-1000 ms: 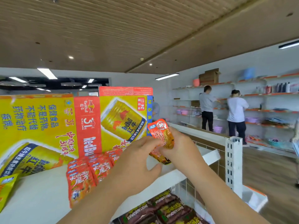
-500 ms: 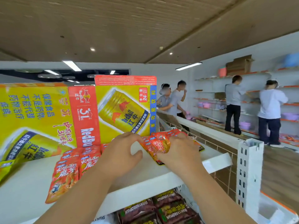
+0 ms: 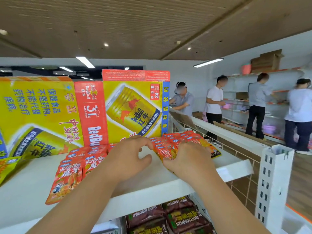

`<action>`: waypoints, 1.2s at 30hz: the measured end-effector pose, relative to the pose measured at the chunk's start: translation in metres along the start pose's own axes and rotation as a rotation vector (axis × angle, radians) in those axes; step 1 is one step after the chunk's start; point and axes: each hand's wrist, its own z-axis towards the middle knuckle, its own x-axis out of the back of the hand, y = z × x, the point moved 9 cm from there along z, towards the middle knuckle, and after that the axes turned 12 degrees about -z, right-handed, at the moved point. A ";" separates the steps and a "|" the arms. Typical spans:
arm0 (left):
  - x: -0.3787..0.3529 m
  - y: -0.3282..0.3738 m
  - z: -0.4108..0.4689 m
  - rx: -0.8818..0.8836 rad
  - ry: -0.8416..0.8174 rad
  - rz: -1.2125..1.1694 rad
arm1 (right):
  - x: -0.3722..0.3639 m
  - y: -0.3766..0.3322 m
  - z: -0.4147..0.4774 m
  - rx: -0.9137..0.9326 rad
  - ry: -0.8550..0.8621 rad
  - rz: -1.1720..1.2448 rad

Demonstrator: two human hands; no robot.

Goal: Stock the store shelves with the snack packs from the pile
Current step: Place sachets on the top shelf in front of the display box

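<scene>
A fanned row of red-orange snack packs [image 3: 179,141] lies on the white top shelf [image 3: 25,186], right of centre. My right hand [image 3: 189,159] covers the near end of that row, with fingers curled over the packs and the thumb tucked at their near edge. Just to the left is my left hand [image 3: 128,157], its fingers loosely curled and its thumb spread. The fingertips reach the row's left edge and nothing lies in the palm. More of the same red packs [image 3: 72,171] lie in overlapping rows at the left.
Yellow and red Red Bull cartons [image 3: 133,107] stand along the back of the shelf. Brown snack packs [image 3: 182,215] fill the shelf below. A white perforated upright [image 3: 273,183] stands at the right. Several people work at wall shelves [image 3: 270,105] beyond the aisle.
One second ago both hands held a red pack up in the air. The pack has come down onto the shelf and joined the row under my right hand.
</scene>
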 end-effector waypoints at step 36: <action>-0.004 0.042 -0.023 -0.219 -0.062 0.471 | 0.015 0.003 -0.004 -0.001 0.146 0.124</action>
